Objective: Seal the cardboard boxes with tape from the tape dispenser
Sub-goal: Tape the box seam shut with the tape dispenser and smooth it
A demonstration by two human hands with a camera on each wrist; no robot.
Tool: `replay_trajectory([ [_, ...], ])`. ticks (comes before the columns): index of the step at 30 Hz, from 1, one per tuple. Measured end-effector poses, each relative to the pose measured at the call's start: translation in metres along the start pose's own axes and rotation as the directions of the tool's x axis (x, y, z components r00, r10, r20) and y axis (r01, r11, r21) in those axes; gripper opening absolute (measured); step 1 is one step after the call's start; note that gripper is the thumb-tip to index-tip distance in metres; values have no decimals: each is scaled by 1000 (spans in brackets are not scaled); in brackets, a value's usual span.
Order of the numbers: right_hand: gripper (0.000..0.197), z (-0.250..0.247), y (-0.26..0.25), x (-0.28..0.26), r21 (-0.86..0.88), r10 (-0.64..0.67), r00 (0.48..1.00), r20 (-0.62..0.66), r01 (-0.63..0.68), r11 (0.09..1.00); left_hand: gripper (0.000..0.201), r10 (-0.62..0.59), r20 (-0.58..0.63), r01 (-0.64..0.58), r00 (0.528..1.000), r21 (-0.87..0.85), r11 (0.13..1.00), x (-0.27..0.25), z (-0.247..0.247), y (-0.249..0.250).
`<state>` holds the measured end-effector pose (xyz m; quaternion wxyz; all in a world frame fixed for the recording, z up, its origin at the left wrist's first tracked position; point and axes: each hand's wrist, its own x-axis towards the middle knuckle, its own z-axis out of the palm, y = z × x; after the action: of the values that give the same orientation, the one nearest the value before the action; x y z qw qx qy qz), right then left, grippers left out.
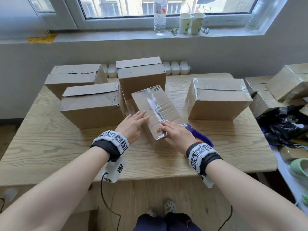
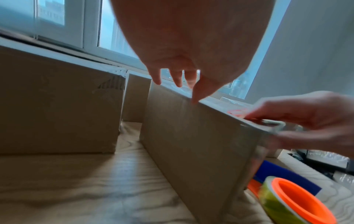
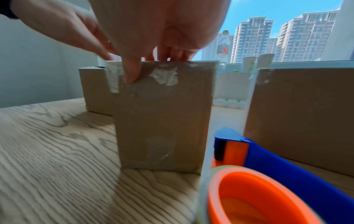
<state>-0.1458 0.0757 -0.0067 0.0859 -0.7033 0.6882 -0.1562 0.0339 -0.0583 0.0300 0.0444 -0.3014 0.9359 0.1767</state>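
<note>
A narrow cardboard box (image 1: 165, 105) stands mid-table, with clear tape (image 1: 154, 104) along its top seam and over both ends. My left hand (image 1: 135, 122) lies with straight fingers against the box's upper left edge; in the left wrist view the fingertips (image 2: 178, 81) touch that edge of the box (image 2: 191, 136). My right hand (image 1: 173, 130) lies flat on the near end of the top. The right wrist view shows its thumb (image 3: 132, 74) pressing taped cardboard on the box's end face (image 3: 162, 121). The blue and orange tape dispenser (image 1: 202, 136) lies on the table beside my right hand, held by neither hand.
Three untaped boxes stand at the left and back (image 1: 93, 105) (image 1: 75, 77) (image 1: 141, 75). A taped box (image 1: 218, 99) stands at the right. More taped boxes (image 1: 288, 84) and a black bag (image 1: 283, 125) lie beyond the table's right edge. A bottle (image 1: 160, 15) and cups (image 1: 191, 23) are on the windowsill.
</note>
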Motion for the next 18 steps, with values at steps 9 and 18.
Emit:
replay_trajectory([
  [9, 68, -8, -16, -13, -76, 59, 998, 21, -57, 996, 52, 37, -78, -28, 996, 115, 993, 11, 7, -5],
  [18, 54, -19, -11, -15, -34, 94, 989, 115, -91, 995, 31, 176, -122, -172, 977, 36, 984, -28, 10, 1],
])
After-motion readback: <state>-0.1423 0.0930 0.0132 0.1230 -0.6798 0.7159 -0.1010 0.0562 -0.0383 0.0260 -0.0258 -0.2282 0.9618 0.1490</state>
